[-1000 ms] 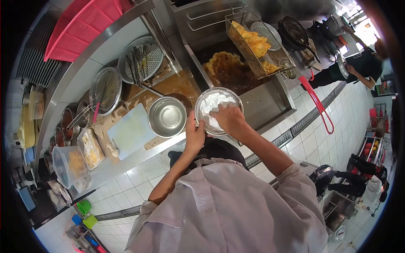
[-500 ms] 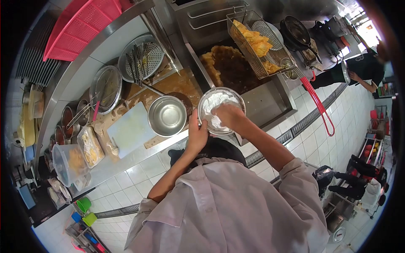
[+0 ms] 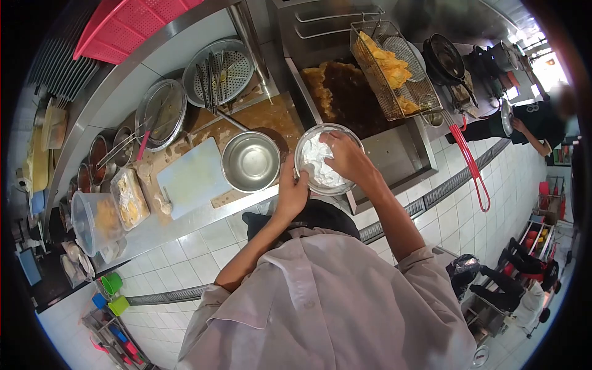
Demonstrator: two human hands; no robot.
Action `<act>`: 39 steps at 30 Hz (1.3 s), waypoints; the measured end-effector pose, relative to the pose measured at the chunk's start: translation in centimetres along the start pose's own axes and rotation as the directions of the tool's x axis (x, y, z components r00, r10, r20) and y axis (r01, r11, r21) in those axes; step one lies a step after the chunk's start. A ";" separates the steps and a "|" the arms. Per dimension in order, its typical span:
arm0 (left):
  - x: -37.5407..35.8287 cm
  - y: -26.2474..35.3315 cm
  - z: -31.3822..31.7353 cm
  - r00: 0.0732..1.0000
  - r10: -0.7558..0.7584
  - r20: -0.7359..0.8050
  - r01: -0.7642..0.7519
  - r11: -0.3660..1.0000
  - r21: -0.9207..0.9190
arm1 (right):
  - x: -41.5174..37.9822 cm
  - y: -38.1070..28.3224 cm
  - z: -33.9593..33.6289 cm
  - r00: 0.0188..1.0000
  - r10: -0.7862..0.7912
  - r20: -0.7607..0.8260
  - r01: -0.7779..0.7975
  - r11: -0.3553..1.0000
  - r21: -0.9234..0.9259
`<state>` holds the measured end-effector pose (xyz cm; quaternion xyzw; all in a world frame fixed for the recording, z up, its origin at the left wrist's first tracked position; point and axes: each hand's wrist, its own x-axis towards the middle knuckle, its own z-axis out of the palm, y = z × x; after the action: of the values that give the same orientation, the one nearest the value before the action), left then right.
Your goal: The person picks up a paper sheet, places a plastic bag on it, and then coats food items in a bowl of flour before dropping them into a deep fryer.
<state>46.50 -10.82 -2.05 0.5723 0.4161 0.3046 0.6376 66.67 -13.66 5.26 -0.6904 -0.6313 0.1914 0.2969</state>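
The left hand (image 3: 291,192) grips the near rim of the metal bowl (image 3: 306,143), held just before the fryer (image 3: 370,132). The right hand (image 3: 346,155) reaches into it, fingers curled loosely over the white flour (image 3: 317,161); whether they pinch any cannot be told.

Even, fairly bright overhead light is filling the kitchen, and a far-right opening is burning out to white glare. The steel bowl (image 3: 250,161) and the steel tabletop (image 3: 185,225) are throwing soft reflections rather than hard highlights. Shadows are falling short and diffuse beneath the person's arms. A fisheye lens is bending straight edges strongly toward the rim, and a black circular vignette is closing off all four corners. The centre is staying sharp; the far-right figure is appearing blurred, and detail is softening toward the edges.
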 end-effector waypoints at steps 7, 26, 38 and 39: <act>-0.4 -0.3 0.3 0.995 -0.094 -0.029 0.093 0.995 -0.035 | -1.3 -0.2 1.8 0.966 -0.117 0.229 0.148 0.982 -0.121; -0.3 0.8 0.1 0.997 -0.063 -0.034 0.060 0.995 -0.085 | 1.1 0.4 -3.1 0.926 0.097 0.364 -0.103 0.995 -0.004; -0.3 0.8 -0.3 0.999 0.029 0.019 -0.031 0.994 0.103 | -1.7 2.0 0.2 0.885 -0.092 0.456 0.239 0.931 -0.275; -0.3 1.1 0.2 0.999 0.041 0.001 -0.041 0.998 0.044 | -1.6 2.3 0.0 0.866 -0.090 0.492 0.256 0.925 -0.282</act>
<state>46.59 -11.02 -0.93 0.5944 0.4109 0.3086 0.6186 68.23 -15.33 3.61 -0.6033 -0.7677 0.2142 0.0282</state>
